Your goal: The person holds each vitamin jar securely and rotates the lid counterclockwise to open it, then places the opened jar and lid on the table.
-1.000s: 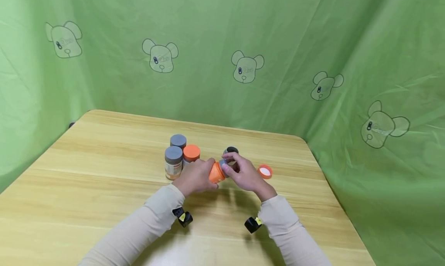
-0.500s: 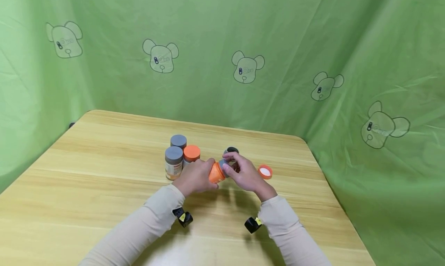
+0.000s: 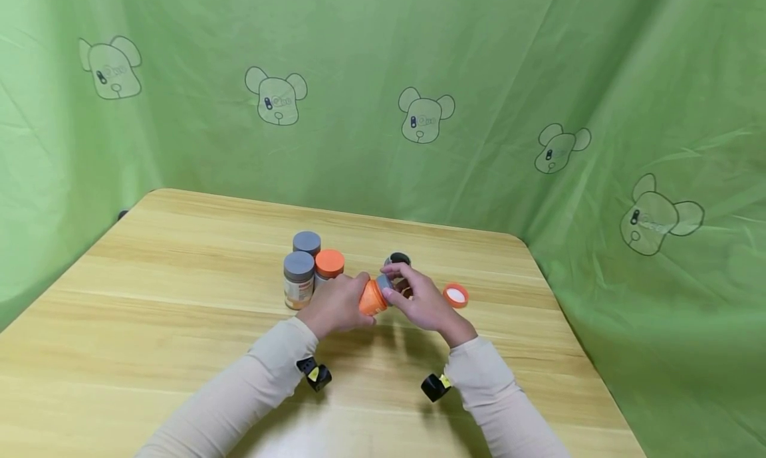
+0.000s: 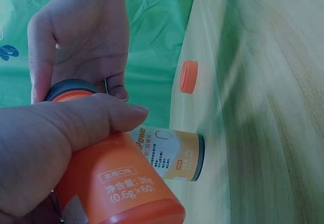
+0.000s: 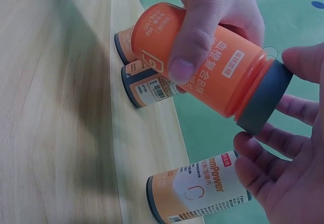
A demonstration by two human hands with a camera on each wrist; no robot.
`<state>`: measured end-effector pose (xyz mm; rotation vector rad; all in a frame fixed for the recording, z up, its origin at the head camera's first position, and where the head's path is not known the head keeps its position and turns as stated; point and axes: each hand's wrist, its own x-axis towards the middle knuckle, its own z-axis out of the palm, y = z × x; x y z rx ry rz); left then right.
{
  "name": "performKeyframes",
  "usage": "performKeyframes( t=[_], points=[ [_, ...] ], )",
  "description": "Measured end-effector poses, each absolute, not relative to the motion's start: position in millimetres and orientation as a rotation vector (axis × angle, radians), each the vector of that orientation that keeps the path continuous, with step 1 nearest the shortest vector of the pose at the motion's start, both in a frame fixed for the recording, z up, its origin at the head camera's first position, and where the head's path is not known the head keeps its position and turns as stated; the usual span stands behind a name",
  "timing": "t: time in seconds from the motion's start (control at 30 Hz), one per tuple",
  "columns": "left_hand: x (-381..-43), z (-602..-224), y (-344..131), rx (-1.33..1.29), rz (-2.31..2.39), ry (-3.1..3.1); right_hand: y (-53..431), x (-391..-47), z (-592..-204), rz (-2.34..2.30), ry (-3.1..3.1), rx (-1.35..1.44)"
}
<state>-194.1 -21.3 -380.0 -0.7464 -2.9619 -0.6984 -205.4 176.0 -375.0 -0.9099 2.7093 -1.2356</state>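
My left hand (image 3: 338,305) grips an orange bottle (image 5: 212,62) round its body, thumb across the printed side. The bottle tilts with its neck toward my right hand (image 3: 421,302). A dark grey lid (image 5: 266,97) sits on that neck, pinched between the right thumb and fingertips. Orange shows at the neck just below the lid. Behind the right hand stands a jar (image 3: 397,258) with a dark open mouth; its white and orange label (image 5: 197,188) shows in the right wrist view. An orange lid (image 3: 457,295) lies to the right, its white inside facing up.
Left of the hands stand two grey-lidded jars, a front one (image 3: 298,282) and a rear one (image 3: 307,241), beside an orange-lidded jar (image 3: 330,262) partly hidden by the left hand. A green curtain (image 3: 353,159) hangs behind the wooden table (image 3: 179,258).
The right hand's fingers have shifted slightly around the grey lid. The left hand, the bottle and the things on the table stay where they were.
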Motion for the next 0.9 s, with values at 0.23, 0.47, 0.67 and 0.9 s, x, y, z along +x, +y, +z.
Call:
performKeyframes(
  t=[0.23, 0.47, 0.67, 0.9],
  points=[
    [-194.0, -380.4, -20.8, -0.756, -0.697, -2.946, 175.6, -203.8, -373.3, -1.218, 2.724, -0.856],
    [-192.4, -380.5, -21.2, -0.756, -0.685, -2.943, 175.4, -203.1, -372.0, -1.219, 2.705, -0.878],
    [-192.1, -380.2, -21.7, -0.756, -0.683, -2.938, 176.2, -203.3, -371.3, -1.234, 2.683, -0.926],
    [-192.3, -380.9, -20.9, -0.76, -0.678, -2.936, 176.4, -203.4, -372.3, -1.213, 2.724, -0.898]
  ],
)
